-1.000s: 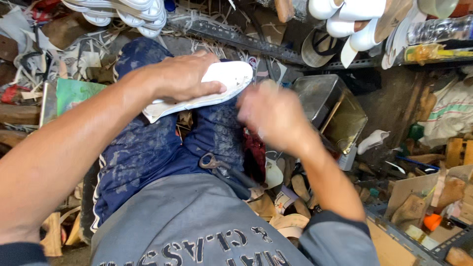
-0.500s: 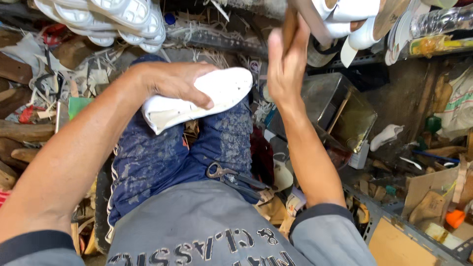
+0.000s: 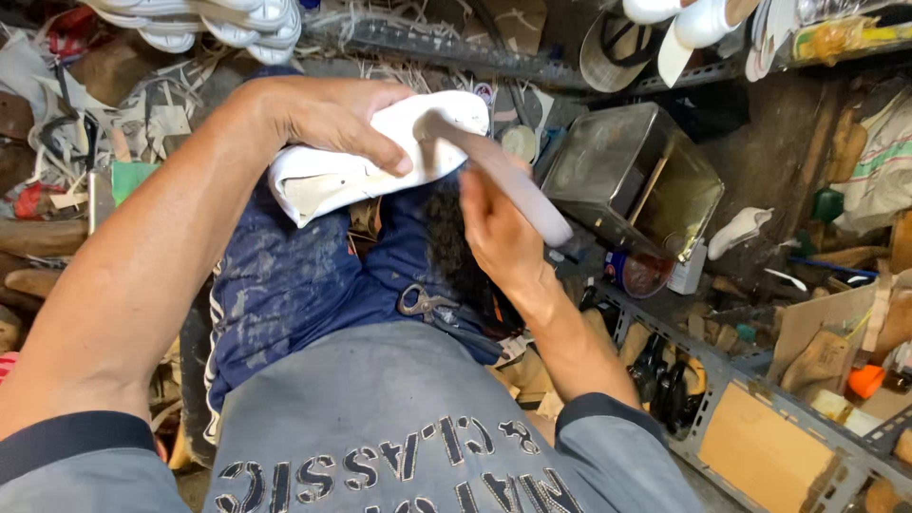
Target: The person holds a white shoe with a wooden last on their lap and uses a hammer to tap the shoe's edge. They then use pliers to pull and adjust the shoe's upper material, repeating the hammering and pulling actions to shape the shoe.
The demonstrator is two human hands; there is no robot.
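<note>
The left hand (image 3: 332, 119) presses a white shoe (image 3: 370, 157) down on the person's lap, the fingers wrapped over its upper side and gripping it firmly. The shoe lies across the knees, sole edge turned toward the camera, above blue stained shorts (image 3: 285, 285). The right hand (image 3: 499, 233) is clenched around the lower end of a long grey tool (image 3: 503, 176); the tool is blurred, so I cannot tell if it is a hammer or a flat stick, but its far end meets the toe part of the shoe. I judge the step in hand to be the beating or smoothing of the shoe's toe area. The next stroke seems to ask that the left hand hold the shoe steady and that the fingers stay clear of the place where the tool lands.

A pair of scissors (image 3: 423, 304) rests on the lap, near the right wrist. There is no worktop here; the work is done on the knees. To the right stands an open metal tin box (image 3: 627, 176), and beside it a metal shelf (image 3: 750, 380) with small cans and cardboard. Above hang more white soles (image 3: 204, 24). The floor around is crowded with scraps of leather and wood.
</note>
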